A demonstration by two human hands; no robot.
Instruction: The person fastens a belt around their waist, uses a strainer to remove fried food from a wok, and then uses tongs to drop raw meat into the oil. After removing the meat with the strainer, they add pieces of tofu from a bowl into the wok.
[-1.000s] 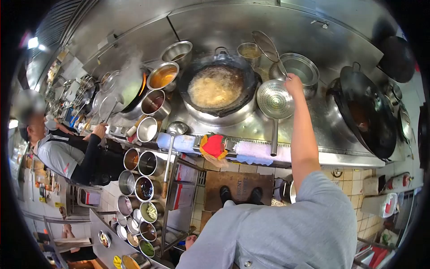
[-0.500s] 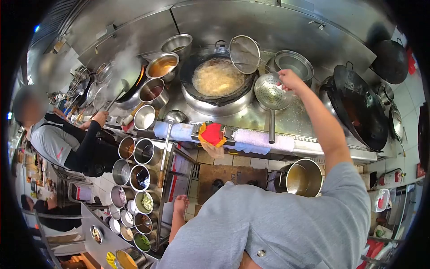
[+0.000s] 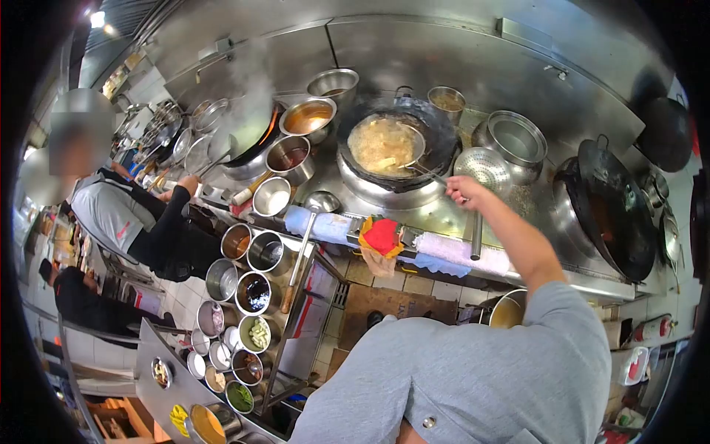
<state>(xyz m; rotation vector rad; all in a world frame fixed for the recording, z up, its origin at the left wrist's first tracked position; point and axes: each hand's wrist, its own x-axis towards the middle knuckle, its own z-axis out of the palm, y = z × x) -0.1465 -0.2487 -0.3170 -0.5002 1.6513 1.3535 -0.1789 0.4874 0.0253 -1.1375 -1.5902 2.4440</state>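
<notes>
My right hand [image 3: 466, 192] is closed around the handle of a wire mesh strainer [image 3: 416, 140]. The strainer's round head sits in the bubbling oil [image 3: 376, 139] of a black wok [image 3: 438, 127], beside pale yellow pieces of food. Just below the hand, a perforated metal skimmer [image 3: 484, 166] rests on the stove top, its handle pointing toward me. My left hand is out of the picture.
A lidless steel pot [image 3: 518, 135] stands right of the wok, and black woks [image 3: 614, 214] lean farther right. Left are bowls of sauce [image 3: 307, 117], a ladle [image 3: 322, 201] and a cart of ingredient tins [image 3: 259, 334]. A co-worker [image 3: 122, 203] stands at the steaming wok on the left.
My right hand has come down, bringing the strainer from above the wok into the oil. My left hand has left the view. The camera view has shifted, so the stove appears farther right.
</notes>
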